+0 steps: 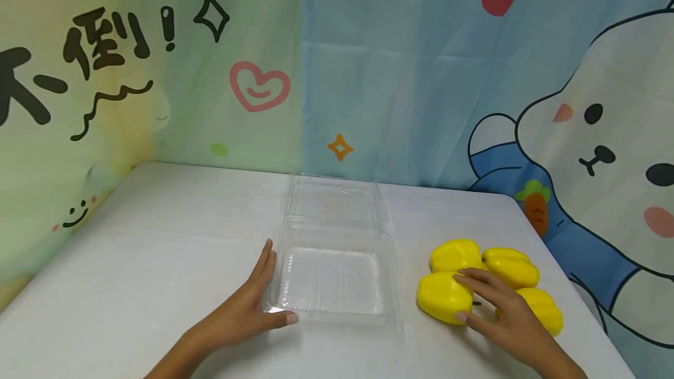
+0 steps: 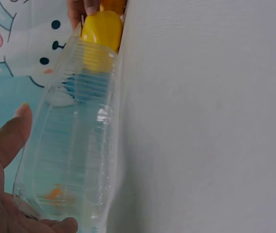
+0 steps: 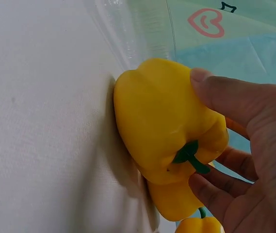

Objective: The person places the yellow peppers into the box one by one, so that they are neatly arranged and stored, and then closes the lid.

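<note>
A clear plastic clamshell box (image 1: 332, 314) lies on the white table with its lid folded back, away from me. My left hand (image 1: 247, 309) rests at the box's left front corner, fingers stretched along the left side and thumb spread along the front. In the left wrist view the box (image 2: 70, 145) stands between thumb and fingers. To the right, my right hand (image 1: 500, 314) holds the front-left yellow bell pepper (image 1: 444, 298), thumb on one side and fingers on the other. Its green stem (image 3: 192, 158) faces the palm in the right wrist view, and the pepper sits close to the tabletop.
Three more yellow bell peppers sit by the right hand: one behind (image 1: 455, 255), one at the back right (image 1: 511, 268) and one partly under the hand (image 1: 542, 309). A printed cloth backdrop (image 1: 395, 75) hangs behind the white table (image 1: 158, 250).
</note>
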`<state>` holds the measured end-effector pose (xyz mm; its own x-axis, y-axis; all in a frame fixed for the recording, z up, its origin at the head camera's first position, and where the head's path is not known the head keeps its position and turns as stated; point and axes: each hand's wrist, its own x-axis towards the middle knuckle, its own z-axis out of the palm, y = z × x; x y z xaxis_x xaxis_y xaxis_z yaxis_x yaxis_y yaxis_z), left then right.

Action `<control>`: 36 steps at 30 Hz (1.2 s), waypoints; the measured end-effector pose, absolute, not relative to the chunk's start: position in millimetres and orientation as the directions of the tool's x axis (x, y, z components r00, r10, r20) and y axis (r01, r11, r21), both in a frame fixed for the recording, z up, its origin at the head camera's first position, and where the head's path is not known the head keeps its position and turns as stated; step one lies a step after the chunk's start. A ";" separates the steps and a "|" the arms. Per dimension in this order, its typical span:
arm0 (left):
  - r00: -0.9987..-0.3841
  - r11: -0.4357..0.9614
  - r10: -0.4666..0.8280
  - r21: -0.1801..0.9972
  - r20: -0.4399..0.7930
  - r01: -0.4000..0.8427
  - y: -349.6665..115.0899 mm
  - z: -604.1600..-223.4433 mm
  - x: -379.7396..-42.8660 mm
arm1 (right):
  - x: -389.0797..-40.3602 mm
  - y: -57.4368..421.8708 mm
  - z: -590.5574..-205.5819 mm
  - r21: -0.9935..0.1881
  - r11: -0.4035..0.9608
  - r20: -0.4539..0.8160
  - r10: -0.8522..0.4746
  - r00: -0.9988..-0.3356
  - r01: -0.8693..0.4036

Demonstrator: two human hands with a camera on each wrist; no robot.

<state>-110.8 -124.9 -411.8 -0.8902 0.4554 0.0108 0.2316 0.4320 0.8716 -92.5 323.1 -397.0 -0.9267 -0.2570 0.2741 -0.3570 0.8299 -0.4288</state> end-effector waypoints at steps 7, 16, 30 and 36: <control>-0.895 0.437 0.445 0.874 -0.005 0.213 -121.9 -411.7 -109.8 | -94.0 323.3 -400.1 -0.426 0.830 0.268 -0.265 -0.926 -0.360; -0.900 0.418 0.435 0.889 -0.017 0.185 -119.3 -410.1 -109.6 | -95.1 318.4 -397.4 -0.447 0.825 0.249 -0.256 -0.934 -0.345; -0.920 0.454 0.389 0.878 -0.044 0.150 -114.9 -408.5 -108.7 | -95.2 308.8 -385.6 -0.498 0.807 0.212 -0.243 -0.947 -0.319; -0.924 0.447 0.380 0.883 -0.040 0.145 -112.9 -410.1 -109.3 | -95.2 308.0 -383.6 -0.510 0.791 0.278 -0.221 -0.935 -0.339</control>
<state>-109.3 -112.9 -410.1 -0.9242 0.3798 -0.0403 0.1451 0.4468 0.8828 -95.2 308.0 -383.6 -0.9347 -0.2211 0.2782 -0.3388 0.7908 -0.5098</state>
